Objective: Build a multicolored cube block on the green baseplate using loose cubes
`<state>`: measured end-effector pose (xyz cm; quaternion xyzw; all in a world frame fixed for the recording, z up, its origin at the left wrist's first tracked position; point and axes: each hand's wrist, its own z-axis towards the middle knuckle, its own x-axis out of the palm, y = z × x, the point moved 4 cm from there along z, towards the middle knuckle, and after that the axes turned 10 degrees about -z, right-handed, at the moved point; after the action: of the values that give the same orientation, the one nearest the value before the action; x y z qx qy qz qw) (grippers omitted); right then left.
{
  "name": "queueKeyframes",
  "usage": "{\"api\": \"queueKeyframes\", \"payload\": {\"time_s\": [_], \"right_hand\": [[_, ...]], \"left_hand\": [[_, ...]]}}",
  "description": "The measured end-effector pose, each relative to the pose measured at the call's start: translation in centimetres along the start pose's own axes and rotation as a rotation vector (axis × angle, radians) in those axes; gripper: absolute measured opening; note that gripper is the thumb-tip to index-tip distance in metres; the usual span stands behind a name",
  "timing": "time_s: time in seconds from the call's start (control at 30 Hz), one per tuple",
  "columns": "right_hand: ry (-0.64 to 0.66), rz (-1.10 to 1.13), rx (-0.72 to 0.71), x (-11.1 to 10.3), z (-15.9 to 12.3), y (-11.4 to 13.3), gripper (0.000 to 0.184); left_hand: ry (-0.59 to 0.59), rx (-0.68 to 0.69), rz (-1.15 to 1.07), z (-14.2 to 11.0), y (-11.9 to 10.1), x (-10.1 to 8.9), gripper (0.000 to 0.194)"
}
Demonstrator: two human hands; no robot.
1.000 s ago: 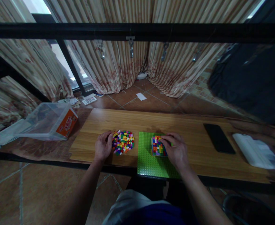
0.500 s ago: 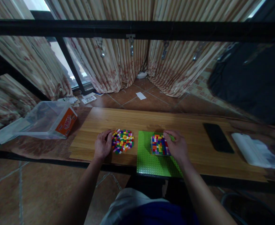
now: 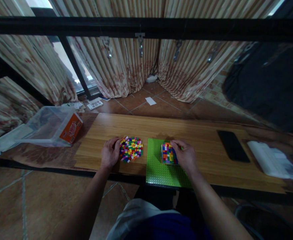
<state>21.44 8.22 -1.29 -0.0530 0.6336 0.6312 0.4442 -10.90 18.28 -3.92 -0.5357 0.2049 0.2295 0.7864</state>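
Observation:
A low stack of small colourful building bricks [image 3: 168, 154] sits on a green studded baseplate [image 3: 153, 173]. My right hand [image 3: 185, 155] reaches over the right part of that stack, thumb and index finger pinched together at its top. Whatever is between those fingertips is too small to see. Left of the plate lies a loose pile of mixed-colour bricks [image 3: 131, 149] on the wooden board. Against the pile's left edge rests my left hand [image 3: 110, 153], its fingers curled and close together. Its fingertips are partly hidden, and I cannot make out what they hold.
A clear plastic bin [image 3: 48, 128] with an orange label lies at the far left. To the right are a black phone [image 3: 233, 146] and a white plastic package [image 3: 267, 158]. A dark metal bar [image 3: 146, 28] crosses above the board [image 3: 126, 123], with curtains [image 3: 131, 66] behind.
My right hand has shifted slightly left across the brick stack, and its fingertips now lie nearer the stack's top middle. My left hand stays at the pile. The view has tilted a little.

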Motion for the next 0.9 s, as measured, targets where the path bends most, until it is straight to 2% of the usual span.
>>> {"api": "queueKeyframes", "payload": {"time_s": [0.23,0.33,0.47,0.53,0.6,0.7,0.9], "right_hand": [[0.039,-0.021,-0.048,0.1,0.0,-0.2,0.031],[-0.001,-0.068,-0.108,-0.5,-0.2,0.2,0.033],[-0.133,-0.159,-0.291,-1.6,-1.2,3.0,0.031],[-0.122,-0.176,-0.384,-1.4,-2.1,4.9,0.025],[-0.06,-0.201,-0.464,-0.4,-3.2,6.8,0.019],[0.08,-0.222,-0.561,2.2,-5.1,8.7,0.018],[0.295,-0.333,-0.574,7.8,-7.1,9.0,0.019]], "left_hand": [[-0.001,0.003,-0.004,0.1,0.0,0.0,0.036],[0.0,-0.004,-0.006,0.1,0.1,0.0,0.036],[-0.002,-0.014,-0.005,0.0,0.1,0.1,0.035],[-0.002,-0.016,-0.006,0.0,0.0,0.1,0.034],[-0.002,-0.016,-0.008,-0.1,-0.1,0.1,0.034],[-0.004,-0.015,-0.011,-0.1,-0.2,0.0,0.034],[-0.01,-0.016,-0.017,-0.1,-0.3,0.0,0.032]]}}
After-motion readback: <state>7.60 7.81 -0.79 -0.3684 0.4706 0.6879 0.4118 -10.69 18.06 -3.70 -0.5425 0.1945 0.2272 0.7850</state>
